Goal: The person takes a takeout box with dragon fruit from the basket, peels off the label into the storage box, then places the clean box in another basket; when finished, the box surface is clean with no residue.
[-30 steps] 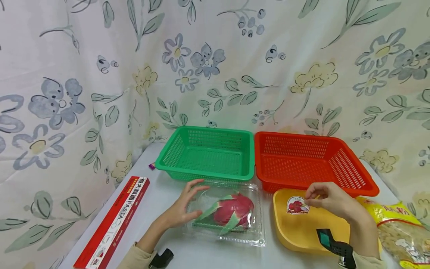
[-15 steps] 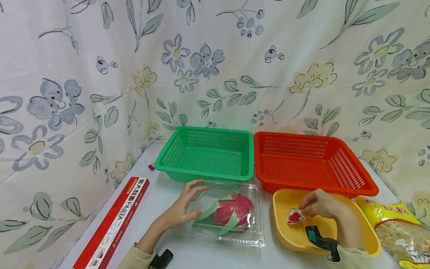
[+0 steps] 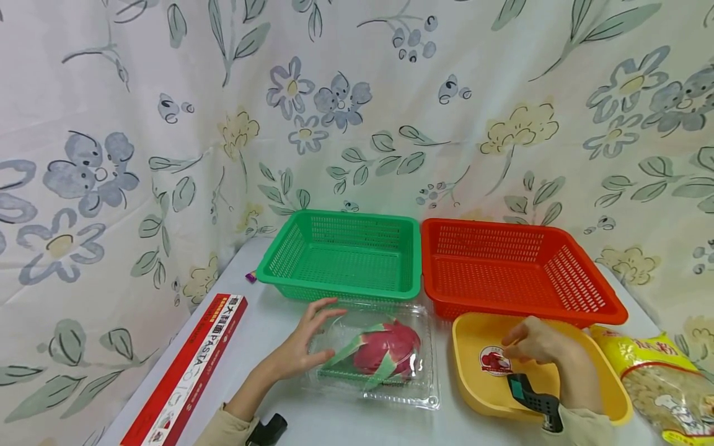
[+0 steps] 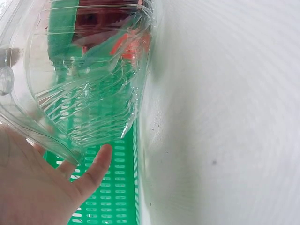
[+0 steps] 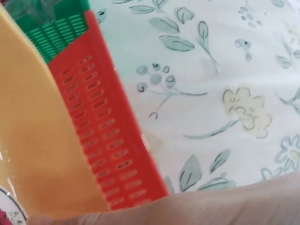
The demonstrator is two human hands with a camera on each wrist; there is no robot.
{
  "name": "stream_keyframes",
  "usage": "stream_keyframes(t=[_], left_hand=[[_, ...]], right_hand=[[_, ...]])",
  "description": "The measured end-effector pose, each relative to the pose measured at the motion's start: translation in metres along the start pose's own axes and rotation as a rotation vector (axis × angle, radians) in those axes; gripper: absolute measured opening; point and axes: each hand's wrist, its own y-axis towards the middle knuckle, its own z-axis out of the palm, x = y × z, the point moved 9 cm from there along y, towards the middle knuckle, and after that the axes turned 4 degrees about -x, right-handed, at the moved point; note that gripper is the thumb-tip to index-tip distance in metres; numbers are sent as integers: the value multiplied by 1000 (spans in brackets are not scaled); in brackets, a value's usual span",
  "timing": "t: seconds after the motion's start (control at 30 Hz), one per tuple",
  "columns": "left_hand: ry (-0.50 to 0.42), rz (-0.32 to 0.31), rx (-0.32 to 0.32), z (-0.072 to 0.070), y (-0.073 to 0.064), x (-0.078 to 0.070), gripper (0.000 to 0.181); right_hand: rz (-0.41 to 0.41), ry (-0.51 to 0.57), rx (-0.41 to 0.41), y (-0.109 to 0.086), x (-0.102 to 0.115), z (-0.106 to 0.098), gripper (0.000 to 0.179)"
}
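Note:
My left hand [image 3: 304,347] spreads its fingers along the left side of a clear plastic box [image 3: 426,381]. Through the box show a red dragon fruit [image 3: 390,348] with green scales. In the left wrist view, my left fingers [image 4: 96,173] lie at the edge of the clear plastic. Over the yellow basin [image 3: 468,390], my right hand [image 3: 538,344] has its fingers curled, pinching the right edge of a round white sticker [image 3: 494,360] with a red picture. The sticker lies face up, low inside the basin. In the right wrist view only part of the sticker [image 5: 9,213] shows.
A green basket [image 3: 346,266] and a red basket [image 3: 496,279] stand side by side at the back. On the left lies a long red pasta box [image 3: 189,365], with a small purple wrapper [image 3: 251,277] beyond it. A yellow-topped bag of pasta [image 3: 664,384] lies at the right.
My right hand has lowered into the yellow basin with the sticker, and the sticker has gone from tilted half a second ago to flatter. My left hand and the plastic box have stayed put.

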Motion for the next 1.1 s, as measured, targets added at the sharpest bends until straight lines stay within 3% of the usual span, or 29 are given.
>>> stream_keyframes(t=[0.1,0.33,0.5,0.6,0.77,0.9,0.97,1.1], left_hand=[[-4,-1,1,0,0,0,64],[-14,-4,7,0,0,-1,65],[-1,2,11,-1,0,-3,63],[-2,13,6,-2,-1,-3,62],[-18,30,-24,-6,-1,-4,66],[-28,44,-51,-10,0,-6,67],[-28,50,-60,-11,0,-5,66],[-26,47,-70,-12,0,-2,65]], right_hand=[[-41,3,-13,-3,9,-5,29],[-223,29,-79,-16,45,-15,35],[-329,12,-196,-21,67,-23,36],[-335,-6,-292,-22,72,-29,38],[-226,-75,-471,-25,60,-45,48],[-90,-164,-607,-29,33,-64,63],[-33,-186,-627,-31,15,-71,68],[57,-194,-569,-34,-17,-78,79]])
